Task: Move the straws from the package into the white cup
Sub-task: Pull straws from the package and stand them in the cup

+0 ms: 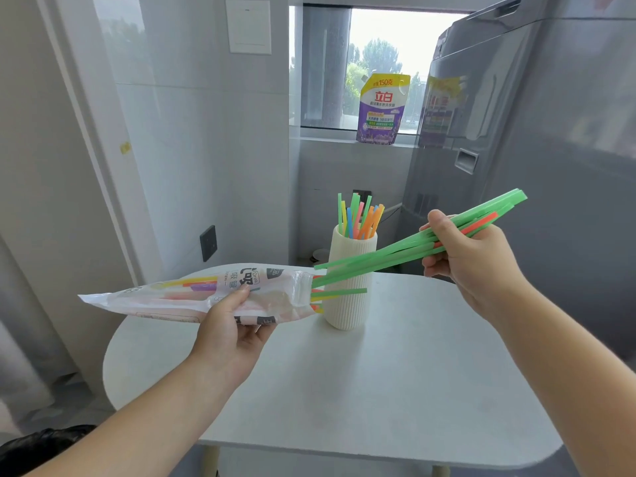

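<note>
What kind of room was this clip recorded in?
Probably a home laundry or utility corner: a grey washing machine stands at right, a pouch of laundry detergent sits on the windowsill, and the walls are tiled. The work happens on a small white table.

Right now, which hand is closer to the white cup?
Left. The left hand holds the package just beside the white cup; the right hand holds straws farther off.
</note>
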The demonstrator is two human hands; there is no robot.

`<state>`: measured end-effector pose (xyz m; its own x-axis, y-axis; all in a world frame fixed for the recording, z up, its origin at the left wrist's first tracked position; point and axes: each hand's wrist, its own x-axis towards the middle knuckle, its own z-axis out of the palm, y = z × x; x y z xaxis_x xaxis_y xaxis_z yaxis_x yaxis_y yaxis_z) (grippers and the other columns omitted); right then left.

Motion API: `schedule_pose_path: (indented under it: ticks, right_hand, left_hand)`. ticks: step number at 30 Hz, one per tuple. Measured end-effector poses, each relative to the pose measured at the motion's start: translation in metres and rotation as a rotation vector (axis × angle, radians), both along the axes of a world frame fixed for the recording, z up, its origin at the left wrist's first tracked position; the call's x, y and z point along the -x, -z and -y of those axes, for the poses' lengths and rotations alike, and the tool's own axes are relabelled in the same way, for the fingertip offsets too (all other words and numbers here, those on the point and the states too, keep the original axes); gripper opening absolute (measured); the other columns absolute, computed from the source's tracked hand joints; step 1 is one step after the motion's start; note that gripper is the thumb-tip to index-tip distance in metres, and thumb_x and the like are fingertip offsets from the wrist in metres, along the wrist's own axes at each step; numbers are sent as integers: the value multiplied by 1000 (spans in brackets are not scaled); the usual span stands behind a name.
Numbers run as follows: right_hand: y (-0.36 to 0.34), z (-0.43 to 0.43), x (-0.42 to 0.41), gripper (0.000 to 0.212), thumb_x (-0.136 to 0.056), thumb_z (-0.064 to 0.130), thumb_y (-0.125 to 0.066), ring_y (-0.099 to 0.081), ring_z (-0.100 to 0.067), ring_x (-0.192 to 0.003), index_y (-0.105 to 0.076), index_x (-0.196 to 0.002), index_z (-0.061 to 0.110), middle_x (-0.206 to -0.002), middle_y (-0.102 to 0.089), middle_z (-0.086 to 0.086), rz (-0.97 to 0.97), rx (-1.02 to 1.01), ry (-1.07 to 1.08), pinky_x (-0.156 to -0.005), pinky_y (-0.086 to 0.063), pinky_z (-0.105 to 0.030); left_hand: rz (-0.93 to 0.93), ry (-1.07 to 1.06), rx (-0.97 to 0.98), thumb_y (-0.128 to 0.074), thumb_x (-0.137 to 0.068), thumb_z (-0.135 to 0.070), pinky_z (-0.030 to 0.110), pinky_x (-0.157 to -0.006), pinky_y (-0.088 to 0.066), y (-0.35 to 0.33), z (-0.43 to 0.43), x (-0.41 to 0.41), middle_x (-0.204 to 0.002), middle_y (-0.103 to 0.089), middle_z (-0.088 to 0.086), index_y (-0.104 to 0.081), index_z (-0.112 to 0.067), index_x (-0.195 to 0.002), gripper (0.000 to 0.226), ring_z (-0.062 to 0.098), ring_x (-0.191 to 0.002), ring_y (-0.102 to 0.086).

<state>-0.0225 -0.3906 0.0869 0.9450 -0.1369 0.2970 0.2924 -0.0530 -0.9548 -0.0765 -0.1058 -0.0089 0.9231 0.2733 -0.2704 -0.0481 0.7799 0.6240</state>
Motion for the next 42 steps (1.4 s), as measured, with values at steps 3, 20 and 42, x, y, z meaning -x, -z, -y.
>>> schedule_pose_path:
  ticks: [3,20,42]
  right_hand:
    - [-3,5,-1,33,-97,33,-66,-64,-18,-47,-71,-89,2,-62,-72,-6,-2,-19,7,-47,-56,-28]
    - [-27,31,3,31,-98,34,-65,-62,-15,-45,-71,-89,4,-56,-68,0,66,-46,78,-47,-55,-24]
    - [-83,2,-4,29,-96,40,-65,-70,-13,-47,-71,-96,11,-68,-73,0,255,322,265,-44,-57,-23]
  left_hand:
    - [-2,-14,6,-66,-96,-7,34,-55,-64,0,-2,0,-85,-83,6,-68,-14,-113,18,19,-74,-81]
    - [2,-38,6,-66,-96,-7,34,-53,-63,7,-7,-4,-88,-83,6,-66,-15,-119,24,19,-76,-81]
    - [6,31,-65,-66,-96,-7,38,-58,-66,15,8,-3,-88,-83,5,-68,-18,-116,23,20,-75,-80]
